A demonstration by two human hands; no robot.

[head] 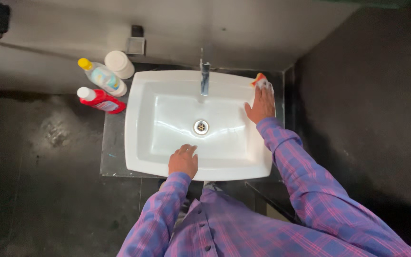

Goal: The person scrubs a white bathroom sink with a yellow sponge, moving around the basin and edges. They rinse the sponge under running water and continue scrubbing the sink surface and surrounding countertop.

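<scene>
At the sink's back right corner, an orange sponge (259,80) is pressed flat against the rim under the right hand (261,103). Fingers are stretched out and kept close together on top of it, so it's more of a flat press than a pinch, and only the sponge's far tip peeks out. Over on the near rim, the left hand (183,161) is rested with fingers curled over the edge into the basin, nothing held in it.

Between the two hands, the white sink (139,143) is seen with its drain (201,126) dead centre and the tap (205,76) at the back edge. Off the sink's back left corner, three things are parked on the dark counter (112,152): a red bottle (102,100), a clear bottle with a yellow cap (102,76), and a white tub (119,64) just behind.
</scene>
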